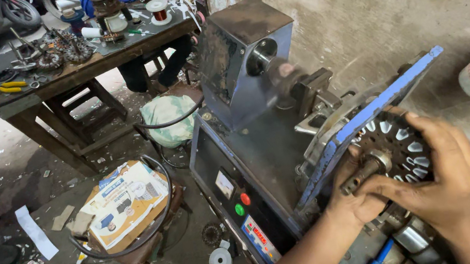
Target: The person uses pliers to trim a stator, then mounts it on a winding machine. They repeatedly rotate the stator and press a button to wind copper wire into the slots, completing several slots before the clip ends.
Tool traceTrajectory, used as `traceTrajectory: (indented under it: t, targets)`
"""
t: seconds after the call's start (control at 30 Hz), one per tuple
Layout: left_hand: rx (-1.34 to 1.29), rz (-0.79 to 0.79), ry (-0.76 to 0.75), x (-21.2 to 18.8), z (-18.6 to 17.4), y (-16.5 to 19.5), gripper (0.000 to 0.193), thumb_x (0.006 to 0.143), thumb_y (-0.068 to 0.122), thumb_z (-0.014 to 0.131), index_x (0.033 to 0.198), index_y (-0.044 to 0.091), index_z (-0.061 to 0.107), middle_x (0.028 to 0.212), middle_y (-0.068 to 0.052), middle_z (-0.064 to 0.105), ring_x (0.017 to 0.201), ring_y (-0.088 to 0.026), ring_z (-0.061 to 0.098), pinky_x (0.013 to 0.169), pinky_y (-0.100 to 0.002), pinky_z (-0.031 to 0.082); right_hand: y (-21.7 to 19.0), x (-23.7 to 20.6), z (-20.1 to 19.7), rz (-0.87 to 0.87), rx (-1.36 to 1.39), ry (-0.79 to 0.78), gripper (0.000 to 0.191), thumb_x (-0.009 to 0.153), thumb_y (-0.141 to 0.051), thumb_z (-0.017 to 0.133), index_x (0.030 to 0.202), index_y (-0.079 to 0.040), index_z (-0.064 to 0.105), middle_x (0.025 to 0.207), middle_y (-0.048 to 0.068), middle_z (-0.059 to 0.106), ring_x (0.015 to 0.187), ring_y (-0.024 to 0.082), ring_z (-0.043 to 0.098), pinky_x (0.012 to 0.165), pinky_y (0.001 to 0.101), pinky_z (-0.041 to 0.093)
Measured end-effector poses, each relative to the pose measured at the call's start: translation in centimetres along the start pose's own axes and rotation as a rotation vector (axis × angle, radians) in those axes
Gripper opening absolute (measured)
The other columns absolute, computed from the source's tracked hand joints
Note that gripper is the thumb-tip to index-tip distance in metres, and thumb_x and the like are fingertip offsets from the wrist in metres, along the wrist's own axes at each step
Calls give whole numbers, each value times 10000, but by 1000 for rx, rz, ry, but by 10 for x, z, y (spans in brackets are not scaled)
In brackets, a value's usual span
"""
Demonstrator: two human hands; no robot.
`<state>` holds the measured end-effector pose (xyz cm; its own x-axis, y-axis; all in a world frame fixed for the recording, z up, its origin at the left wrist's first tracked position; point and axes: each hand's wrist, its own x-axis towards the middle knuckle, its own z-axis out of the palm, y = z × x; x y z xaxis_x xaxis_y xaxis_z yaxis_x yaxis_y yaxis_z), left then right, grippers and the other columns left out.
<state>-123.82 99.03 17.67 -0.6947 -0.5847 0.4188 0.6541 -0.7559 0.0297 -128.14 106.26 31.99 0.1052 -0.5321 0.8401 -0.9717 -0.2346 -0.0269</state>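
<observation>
A person's two bare hands hold a round, dark motor stator point(398, 147) with white-lined slots around its rim, at the right end of a grey coil-winding machine point(251, 73). The stator sits behind a tilted blue plate point(369, 107) on the machine, just off its chuck. The left hand point(352, 198) is wrapped from below around the stator's lower edge and the base of its steel shaft point(365, 170). The right hand point(449, 176) is spread over the stator's right side, fingers clamped on the rim.

The shaft is the long axis. It runs through the stator's centre and points down and to the left, toward the camera; the disc face tilts the same way.

Judging from this, the stator looks heavy and greasy, so it could slip and drop onto the machine's control panel point(241, 212) below. Fingers lie near the blue plate's edge and could be pinched if the spindle turns. A wooden tabletop point(51, 82) cluttered with tools and wire spools stands well apart behind.
</observation>
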Motion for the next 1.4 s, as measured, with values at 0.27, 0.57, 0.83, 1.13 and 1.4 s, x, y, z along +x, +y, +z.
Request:
traceTrajectory:
  t: [0.27, 0.57, 0.83, 1.13, 1.4]
  targets:
    - [-17, 0, 52, 0, -10, -4, 740, 968, 503, 801, 1441, 25, 491, 1425, -120, 586, 1322, -257, 565, 1209, -441, 459, 2, -4, -2, 10, -18, -4, 947, 619, -476, 954, 1296, 87, 607, 1149, 216, 695, 1018, 349, 700, 904, 377, 569]
    - [-95, -26, 109, -3, -27, -10, 726, 953, 482, 825, 1430, 36, 507, 1387, -140, 600, 1309, -303, 593, 1155, -478, 485, 9, -11, -1, 13, -12, -23, 910, 689, -463, 960, 1306, 100, 600, 1182, 213, 696, 1046, 333, 706, 947, 370, 575]
    - [-341, -31, -33, 3, -71, -29, 478, 1056, 331, 692, 1345, -25, 557, 1133, -145, 697, 1107, -290, 675, 1046, -451, 525, 19, -27, 5, 47, 177, -33, 893, 791, -463, 920, 1380, 60, 498, 1345, 149, 652, 1142, 271, 650, 1011, 328, 512]
    - [-161, 7, 118, 9, -90, -38, 346, 1114, 352, 660, 1241, 35, 605, 1140, -105, 703, 1078, -233, 668, 1048, -414, 515, 57, -61, 30, 1135, 1471, -301, 828, 757, -137, 864, 1448, 21, 437, 1435, 192, 562, 1207, 233, 666, 921, 322, 594]
    - [-119, 48, 232, 9, -62, -31, 386, 1098, 384, 653, 1264, 36, 674, 1154, -108, 728, 1122, -249, 674, 1048, -393, 519, 9, -19, 4, 77, 126, -44, 1062, 435, -105, 955, 1351, 84, 453, 1173, 301, 655, 1061, 374, 668, 1001, 432, 545]
